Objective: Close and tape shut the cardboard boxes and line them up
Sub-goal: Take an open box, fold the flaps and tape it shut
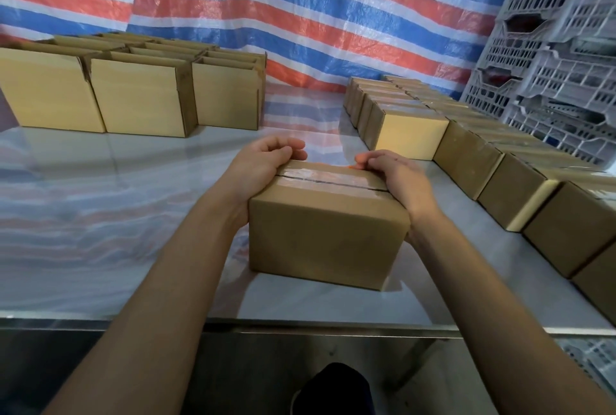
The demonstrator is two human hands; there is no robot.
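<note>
Striped red, blue and white tarp (300, 14) is hanging across the back and reflecting in the glossy pale bench (100, 198). I am holding 1 closed box (326, 241) in the middle of the bench, near its front edge, well apart from the other groups. Clear tape (330, 178) is running along the box's top seam, with a dark line showing through it.

My left hand (263, 164) is gripping the box's left end, palm against the side and fingers curling over the far top corner. My right hand (396, 178) is gripping the right end the same way, fingers curling over the far top edge. Something small and orange (351, 166) is showing at the right fingertips; I cannot tell what it is. I cannot tell whether the box is sitting flat or just lifting off the bench.

Open boxes (143, 94) are standing at far left, flaps up, touching side by side, 3 showing in the front line and more behind. Sealed boxes (466, 157) are lining up along the right side, touching each other, running from the back toward the near right corner. Grey plastic crates (560, 64) are stacking up behind them at the right edge. Something dark (333, 388) is showing below the bench edge, too blurred to name.
</note>
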